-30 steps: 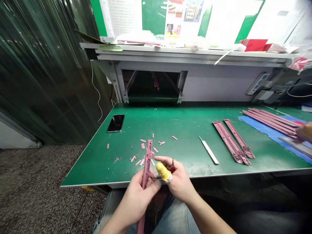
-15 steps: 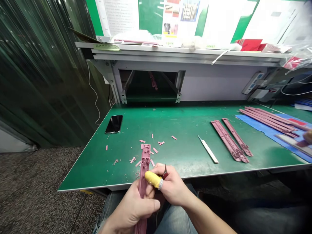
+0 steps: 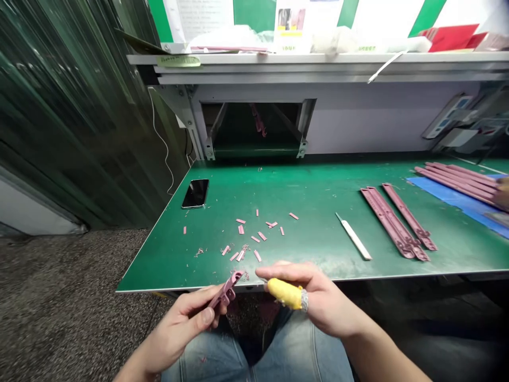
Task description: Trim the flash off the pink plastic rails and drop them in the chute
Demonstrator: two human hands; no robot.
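My left hand (image 3: 181, 323) is closed around a long pink plastic part (image 3: 227, 291), whose hooked end points up and right, over the table's front edge. The rest of that part is hidden by the hand. To its right, my right hand (image 3: 318, 300) wears a yellow finger cot (image 3: 285, 293) on the thumb and grips a small knife, its blade (image 3: 262, 279) showing only as a short bit between thumb and forefinger. A small gap separates the blade from the part. Behind both hands, several small pink plastic scraps (image 3: 261, 236) lie scattered on the green table (image 3: 310, 249).
A white-handled craft knife (image 3: 356, 240) lies right of the scraps, near several long pink parts (image 3: 392, 225). A phone (image 3: 195, 193) rests at the left. Further right, more pink strips (image 3: 457, 178) lie by a blue sheet (image 3: 435, 193), where another person's hand (image 3: 503, 192) reaches in.
My left hand has turned and lowered the pink part, so its end now tilts right. My right hand has drawn away from it to the right. The view has shifted slightly.
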